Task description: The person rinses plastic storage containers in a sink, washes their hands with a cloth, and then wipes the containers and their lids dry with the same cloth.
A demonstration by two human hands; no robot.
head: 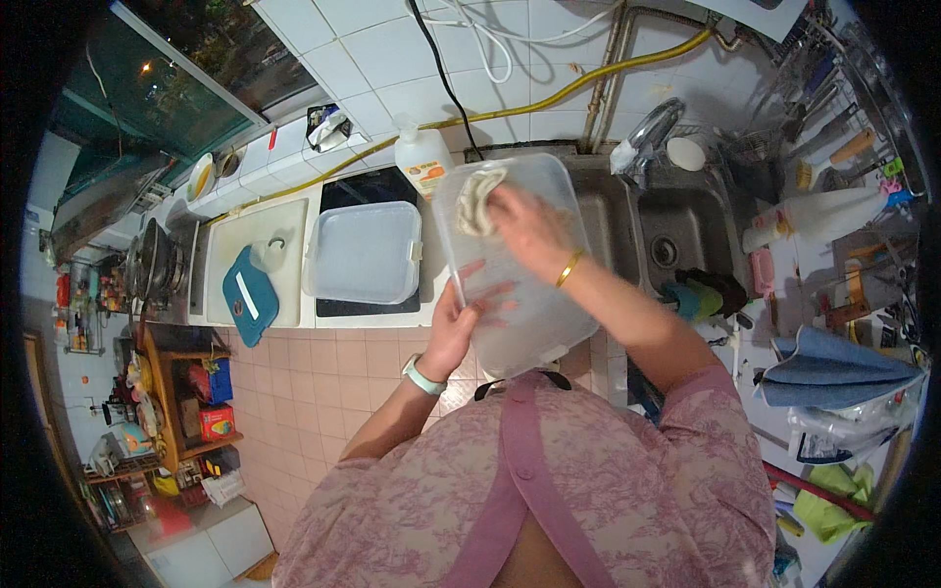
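Observation:
In front of my body, a translucent plastic container lid or bin point(529, 309) is held up by my left hand point(459, 320), whose thumb is on the near side and whose fingers show through the plastic. My right hand point(529, 231), slightly blurred, presses a bunched pale cloth point(474, 202) on the plastic near its far left corner. To the left, a translucent plastic container point(365, 253) with side clips rests on the dark cooktop panel. A pump bottle point(423, 158) stands behind the held piece.
A double steel sink point(684, 235) with a faucet point(650, 136) lies to the right. Farther left, a teal board-like item point(251, 298) overhangs the counter's front edge beside a clear vessel point(268, 256). A yellow hose point(514, 112) runs along the tiled wall.

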